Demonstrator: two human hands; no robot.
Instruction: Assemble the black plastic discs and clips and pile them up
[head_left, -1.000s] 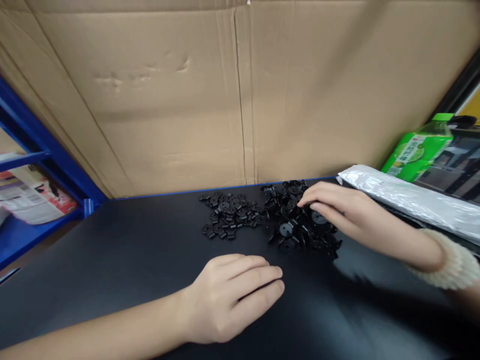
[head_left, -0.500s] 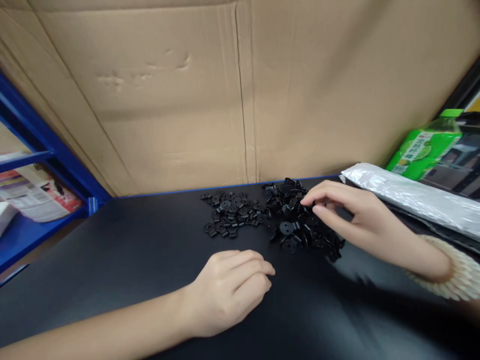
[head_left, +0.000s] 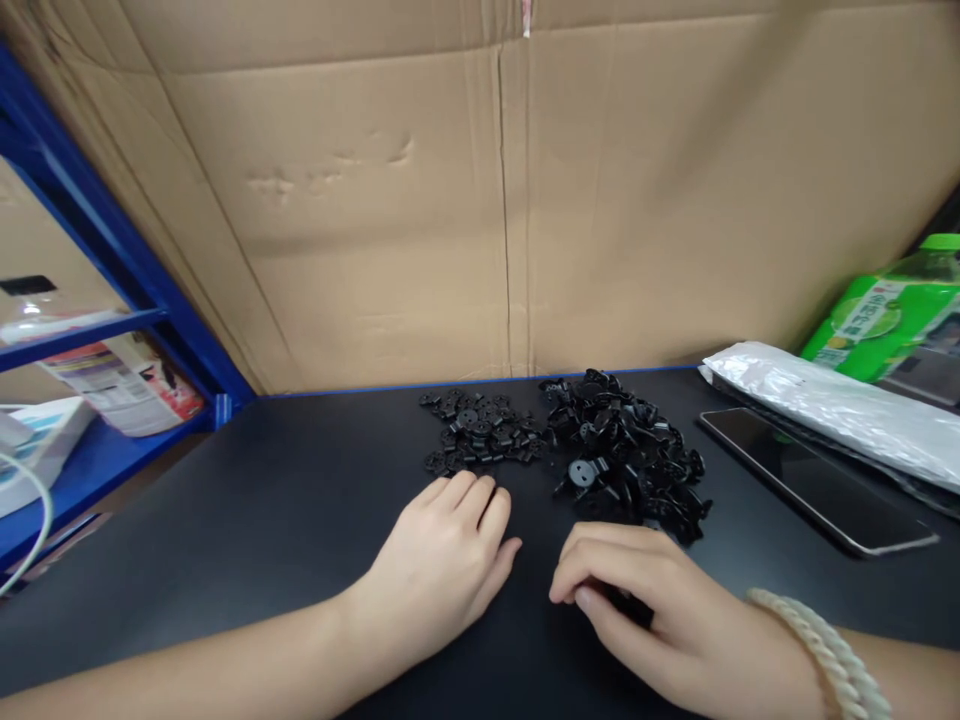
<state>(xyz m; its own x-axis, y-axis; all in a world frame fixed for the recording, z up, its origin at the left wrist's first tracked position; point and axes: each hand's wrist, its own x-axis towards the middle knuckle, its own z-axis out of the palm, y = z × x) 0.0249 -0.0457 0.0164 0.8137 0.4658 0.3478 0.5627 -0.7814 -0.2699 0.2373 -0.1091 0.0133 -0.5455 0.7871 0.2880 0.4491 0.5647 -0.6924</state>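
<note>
Drew right hand (head_left: 679, 618), narrowed, back from the tangled heap of black parts (head_left: 622, 440) and brought left hand (head_left: 442, 560), loosely curled, near the flatter cluster (head_left: 484, 430) left of it, with more heaped than lying flat and either grip's contents impossible to tell.

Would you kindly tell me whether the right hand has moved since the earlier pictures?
Yes, the right hand has drawn back toward the person, from over the right-hand pile of small black parts to in front of it, farther from the cardboard.
</note>
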